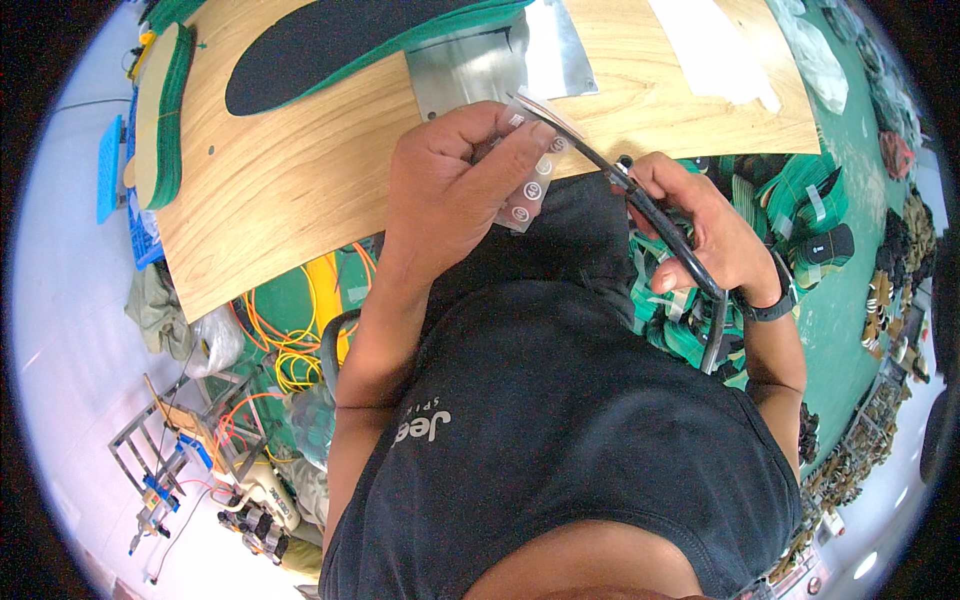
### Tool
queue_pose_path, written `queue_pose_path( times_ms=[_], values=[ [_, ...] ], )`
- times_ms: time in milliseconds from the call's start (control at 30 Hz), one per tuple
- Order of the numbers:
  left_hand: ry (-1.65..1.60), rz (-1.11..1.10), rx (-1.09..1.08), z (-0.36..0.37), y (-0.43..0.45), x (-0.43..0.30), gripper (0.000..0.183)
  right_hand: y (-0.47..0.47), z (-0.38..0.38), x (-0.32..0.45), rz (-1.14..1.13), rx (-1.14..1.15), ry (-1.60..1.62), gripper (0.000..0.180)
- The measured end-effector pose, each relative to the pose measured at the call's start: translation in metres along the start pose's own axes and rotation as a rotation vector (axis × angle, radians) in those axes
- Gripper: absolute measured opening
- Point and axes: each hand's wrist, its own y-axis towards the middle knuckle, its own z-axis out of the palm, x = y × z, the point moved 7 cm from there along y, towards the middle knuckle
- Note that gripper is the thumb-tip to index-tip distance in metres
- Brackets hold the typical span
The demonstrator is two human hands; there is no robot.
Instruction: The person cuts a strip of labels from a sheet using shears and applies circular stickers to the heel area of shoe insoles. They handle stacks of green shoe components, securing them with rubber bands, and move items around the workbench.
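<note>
A clear strip of transfer labels [517, 215], printed with white circles and characters, is pinched between the thumb and fingers of my left hand [454, 176]. Black-handled scissors [660, 221] are in my right hand [701, 232], the blades pointing up and left across the strip's upper end. Whether the blades touch the strip cannot be told. Both hands are above the front edge of a wood-grain table [300, 195]. Just beyond my left hand lies a shiny metal plate [457, 75]. A large black insole [315, 56] with green layers beneath overlaps the plate's far left part.
A banded stack of green insoles [166, 112] stands at the table's left end. White paper [712, 49] lies at the right. Below on the floor are piles of green insoles [802, 195], coiled hoses [300, 367] and a metal-framed machine [176, 442].
</note>
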Motion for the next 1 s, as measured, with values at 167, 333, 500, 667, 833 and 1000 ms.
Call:
queue_pose_path(
  times_ms=[167,333,500,667,833,1000],
  values=[
    [-0.003,-0.016,0.017,-0.001,0.0,0.0,0.017,-0.002,-0.009,0.004,0.002,-0.093,-0.09,0.084],
    [-0.024,0.062,0.03,-0.005,-0.001,0.004,0.017,-0.004,-0.015,0.014,-0.022,-0.106,-0.253,0.076],
    [-0.017,0.096,0.067,-0.002,-0.003,0.003,0.017,-0.007,-0.018,0.016,-0.105,-0.162,-0.322,0.075],
    [0.027,0.095,0.139,0.005,-0.003,0.0,0.018,-0.011,-0.019,0.016,-0.12,-0.17,-0.311,0.076],
    [0.037,0.105,0.189,0.014,-0.002,0.003,0.018,-0.019,-0.021,0.016,-0.096,-0.174,-0.331,0.074],
    [0.078,0.093,0.191,0.024,-0.002,0.003,0.017,-0.032,-0.022,0.012,-0.141,-0.233,-0.368,0.064]
  ],
)
